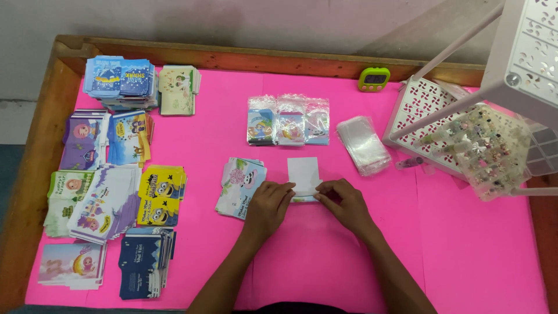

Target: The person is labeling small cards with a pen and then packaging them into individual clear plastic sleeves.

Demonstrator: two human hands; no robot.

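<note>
My left hand (pixel 268 206) and my right hand (pixel 344 202) meet at the middle of the pink table cover (pixel 325 256). Both pinch the lower edge of a small white card (pixel 304 174) that lies flat with its blank side up. A thin printed edge shows under the card between my fingers. Just left of my left hand lies a small fanned pile of printed cards (pixel 240 185), partly under that hand's knuckles.
Several stacks of printed cards (pixel 110 174) cover the left side. Three filled clear bags (pixel 288 121) lie behind the white card, a pile of empty clear sleeves (pixel 363 144) to their right. A green timer (pixel 374 78) sits at the back. A white rack (pixel 482 116) with small vials stands right.
</note>
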